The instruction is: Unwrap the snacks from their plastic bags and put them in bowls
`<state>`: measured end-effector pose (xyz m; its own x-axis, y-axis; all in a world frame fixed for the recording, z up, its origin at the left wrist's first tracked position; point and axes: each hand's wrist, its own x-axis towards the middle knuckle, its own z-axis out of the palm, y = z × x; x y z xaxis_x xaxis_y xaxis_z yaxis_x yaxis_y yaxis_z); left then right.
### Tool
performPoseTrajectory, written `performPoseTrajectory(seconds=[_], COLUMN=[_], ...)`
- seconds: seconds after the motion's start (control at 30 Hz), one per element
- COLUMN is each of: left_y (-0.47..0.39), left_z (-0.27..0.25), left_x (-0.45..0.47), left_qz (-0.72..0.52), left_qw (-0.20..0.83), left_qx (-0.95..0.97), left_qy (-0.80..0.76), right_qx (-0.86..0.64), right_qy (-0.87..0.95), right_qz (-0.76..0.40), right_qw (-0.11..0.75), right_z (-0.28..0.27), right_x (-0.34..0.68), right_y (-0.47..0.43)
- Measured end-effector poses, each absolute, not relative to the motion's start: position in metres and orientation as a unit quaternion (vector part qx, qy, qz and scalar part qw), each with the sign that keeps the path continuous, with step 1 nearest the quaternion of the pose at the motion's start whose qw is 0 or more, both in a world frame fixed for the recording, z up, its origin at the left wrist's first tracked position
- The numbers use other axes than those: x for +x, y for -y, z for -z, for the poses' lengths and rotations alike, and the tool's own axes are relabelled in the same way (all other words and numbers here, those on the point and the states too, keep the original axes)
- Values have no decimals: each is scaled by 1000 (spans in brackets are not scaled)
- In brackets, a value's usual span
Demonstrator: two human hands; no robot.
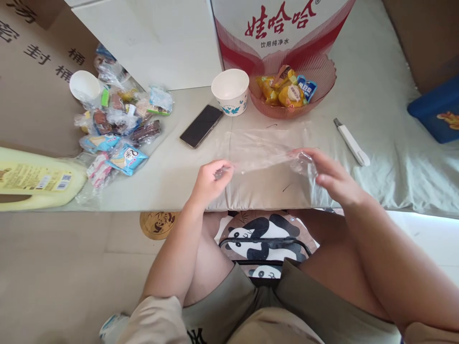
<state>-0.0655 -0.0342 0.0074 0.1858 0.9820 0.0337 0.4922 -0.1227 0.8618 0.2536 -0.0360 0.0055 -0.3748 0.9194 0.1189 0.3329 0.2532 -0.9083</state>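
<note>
A thin, clear plastic bag [261, 150] stretches between my two hands, just above the front part of the cloth-covered surface. My left hand [213, 181] pinches its left side, fingers curled against the thumb. On the other side, my right hand [332, 174] has hold of the bag's crumpled right edge, which bunches up between thumb and fingers. Beyond the bag stand a white paper cup [231, 93] with a blue leaf print and a pink ribbed bowl [322, 91] holding several wrapped snacks [289, 91].
A dark phone [201, 125] lies left of the bag, a white box cutter [351, 142] to the right. Several packaged snacks [118, 129] are heaped at left beside another paper cup [85, 86] and a yellow jug [39, 179]. Cartons [251, 52] stand behind; a blue container [437, 112] is far right.
</note>
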Motion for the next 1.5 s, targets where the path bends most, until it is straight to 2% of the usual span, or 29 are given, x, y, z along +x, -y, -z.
performPoseTrajectory(seconds=[0.07, 0.17, 0.3, 0.37, 0.43, 0.57, 0.77, 1.0, 1.13, 1.3, 1.37, 1.43, 1.5], left_y=[31, 28, 22, 19, 16, 10, 10, 18, 14, 15, 17, 16, 15], left_z=[-7, -7, -4, 0, 5, 14, 13, 9, 11, 9, 1, -8, -15], left_x=[-69, -70, -66, -64, -62, -60, -60, -63, -56, -37, -31, -28, -28], left_qz=[-373, -425, -470, -466, -452, -391, -281, -228, -255, -363, -381, -411, -477], left_qw=[424, 458, 469, 465, 441, 369, 266, 158, 237, 424, 492, 513, 485], left_qx=[614, 556, 489, 465, 464, 523, 606, 666, 674, 642, 629, 598, 533], left_qy=[-551, -548, -566, -592, -622, -661, -695, -693, -652, -526, -467, -459, -503], right_qx=[-432, -510, -562, -596, -659, -742, -723, -651, -530, -503, -506, -516, -536], right_qy=[746, 726, 605, 548, 512, 538, 640, 740, 824, 805, 788, 761, 703], right_qz=[-388, -325, -390, -426, -418, -301, -189, -105, -188, -246, -285, -351, -427], right_qw=[327, 327, 407, 405, 358, 264, 181, 131, 73, 197, 204, 176, 191], right_z=[-3, -1, -4, -6, -8, -7, 1, 0, 0, -2, -4, -7, -10], right_x=[251, 242, 234, 232, 231, 233, 239, 242, 245, 233, 224, 216, 211], right_y=[36, 36, 35, 34, 33, 29, 28, 40, 50, 45, 41, 40, 39])
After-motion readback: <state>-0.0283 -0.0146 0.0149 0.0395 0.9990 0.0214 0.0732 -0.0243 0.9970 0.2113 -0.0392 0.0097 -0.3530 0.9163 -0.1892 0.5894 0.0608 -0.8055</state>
